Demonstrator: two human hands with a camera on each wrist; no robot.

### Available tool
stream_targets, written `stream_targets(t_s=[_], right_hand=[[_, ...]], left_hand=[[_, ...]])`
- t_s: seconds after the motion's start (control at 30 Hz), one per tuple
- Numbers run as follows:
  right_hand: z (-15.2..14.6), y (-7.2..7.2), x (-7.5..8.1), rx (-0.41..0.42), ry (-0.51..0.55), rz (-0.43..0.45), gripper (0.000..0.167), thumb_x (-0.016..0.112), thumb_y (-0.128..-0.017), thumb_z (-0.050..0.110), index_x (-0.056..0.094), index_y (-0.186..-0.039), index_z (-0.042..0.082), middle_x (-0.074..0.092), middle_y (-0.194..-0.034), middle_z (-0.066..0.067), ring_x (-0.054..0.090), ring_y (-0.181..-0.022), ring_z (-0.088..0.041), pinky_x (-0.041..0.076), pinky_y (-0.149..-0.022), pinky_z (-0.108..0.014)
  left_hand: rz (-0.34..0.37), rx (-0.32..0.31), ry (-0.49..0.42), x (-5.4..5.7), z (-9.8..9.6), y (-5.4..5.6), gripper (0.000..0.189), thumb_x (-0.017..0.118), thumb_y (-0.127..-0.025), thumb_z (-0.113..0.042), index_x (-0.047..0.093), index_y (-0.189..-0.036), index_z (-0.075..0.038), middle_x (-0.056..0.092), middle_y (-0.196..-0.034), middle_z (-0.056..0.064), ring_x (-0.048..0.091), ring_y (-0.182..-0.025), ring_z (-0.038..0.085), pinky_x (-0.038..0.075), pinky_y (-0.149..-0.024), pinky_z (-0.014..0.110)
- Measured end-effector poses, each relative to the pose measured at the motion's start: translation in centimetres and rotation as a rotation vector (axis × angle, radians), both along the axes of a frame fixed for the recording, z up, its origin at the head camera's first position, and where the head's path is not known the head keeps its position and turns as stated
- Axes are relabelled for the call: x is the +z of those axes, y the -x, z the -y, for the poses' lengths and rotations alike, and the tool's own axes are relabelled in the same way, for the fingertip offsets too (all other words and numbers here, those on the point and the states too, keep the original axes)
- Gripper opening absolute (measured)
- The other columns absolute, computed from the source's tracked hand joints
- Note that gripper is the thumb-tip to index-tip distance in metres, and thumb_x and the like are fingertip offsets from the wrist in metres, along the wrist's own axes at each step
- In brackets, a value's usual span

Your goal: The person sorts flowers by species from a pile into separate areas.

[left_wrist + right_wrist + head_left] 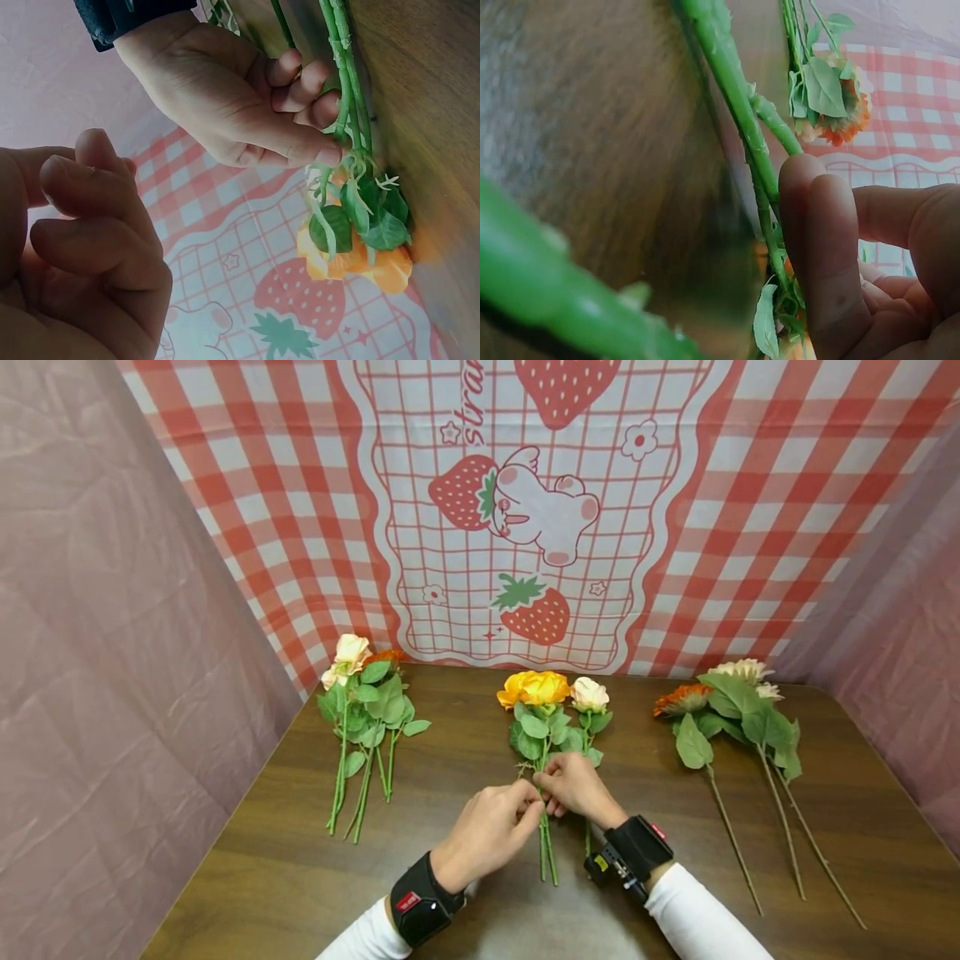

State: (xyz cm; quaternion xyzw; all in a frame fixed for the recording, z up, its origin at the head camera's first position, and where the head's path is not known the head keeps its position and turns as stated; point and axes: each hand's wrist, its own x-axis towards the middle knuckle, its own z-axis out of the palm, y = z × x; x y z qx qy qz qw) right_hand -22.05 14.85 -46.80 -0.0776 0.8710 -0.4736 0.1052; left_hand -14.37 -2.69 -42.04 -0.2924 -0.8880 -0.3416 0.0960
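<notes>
Yellow-orange flowers (534,690) with green leaves lie mid-table, their stems (548,853) pointing toward me. My right hand (576,787) pinches these stems just below the leaves. In the left wrist view, the right thumb (326,154) presses where small pale sprigs branch off; in the right wrist view, the fingertips (815,199) touch a short side stem (774,124). Beside the stems, on their left, is my left hand (491,822), its fingers (90,247) loosely bent with nothing visible in them. A pale rose (590,694) lies alongside, its stem partly hidden beneath the right hand.
On the left of the wooden table (277,877) lies a group of cream roses (351,653) and an orange flower (386,657). To the right are an orange flower (684,699) and cream flowers (742,671) on long stems. A strawberry-print cloth (480,602) hangs behind.
</notes>
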Motion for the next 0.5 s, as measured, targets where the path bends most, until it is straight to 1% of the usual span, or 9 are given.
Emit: stream_targets(t_s=[0.23,0.5], right_hand=[[0.03,-0.12,0.12,-0.001,-0.010,0.004,0.019,0.066,-0.092,0.010,0.067,-0.074,0.003,0.062,-0.057,-0.005,0.059,-0.041,-0.012,0.053,-0.044,-0.034],[-0.16,-0.13,0.17,0.004,-0.026,0.002,0.018,0.066,-0.092,0.010,0.066,-0.076,0.003,0.063,-0.057,-0.006,0.057,-0.040,-0.012,0.052,-0.043,-0.033]], left_hand=[[-0.004,0.008,0.013,-0.03,-0.04,0.00,0.009,0.060,-0.096,-0.013,0.066,-0.090,-0.013,0.069,-0.080,-0.004,0.047,-0.057,-0.007,0.036,-0.050,0.010],[0.008,0.004,0.019,0.08,-0.06,-0.11,0.009,0.060,-0.096,-0.012,0.066,-0.090,-0.013,0.068,-0.077,-0.004,0.044,-0.054,-0.007,0.035,-0.047,0.010]])
